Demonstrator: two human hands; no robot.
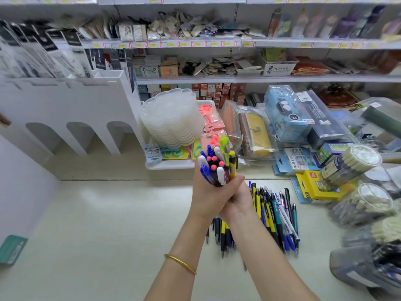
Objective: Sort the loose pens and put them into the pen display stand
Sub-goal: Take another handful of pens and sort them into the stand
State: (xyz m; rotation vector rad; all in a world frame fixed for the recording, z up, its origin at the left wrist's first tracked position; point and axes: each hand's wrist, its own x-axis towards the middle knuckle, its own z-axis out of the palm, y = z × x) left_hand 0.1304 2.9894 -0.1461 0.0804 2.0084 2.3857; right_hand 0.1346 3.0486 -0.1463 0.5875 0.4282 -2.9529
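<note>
Above the tabletop (108, 213), both hands (217, 196) were clamped together on an upright bundle of pens (217, 166), ends pointing up and away, with the white pen display stand (71, 98) lying up-left, nearer the left hand (206, 198).

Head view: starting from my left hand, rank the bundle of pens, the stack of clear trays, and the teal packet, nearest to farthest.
1. Bundle of pens: gripped in the left hand, with the right hand clasped beside it.
2. Stack of clear trays: beyond the hands, slightly left, on the white bin.
3. Teal packet: far left edge of the counter.
</note>
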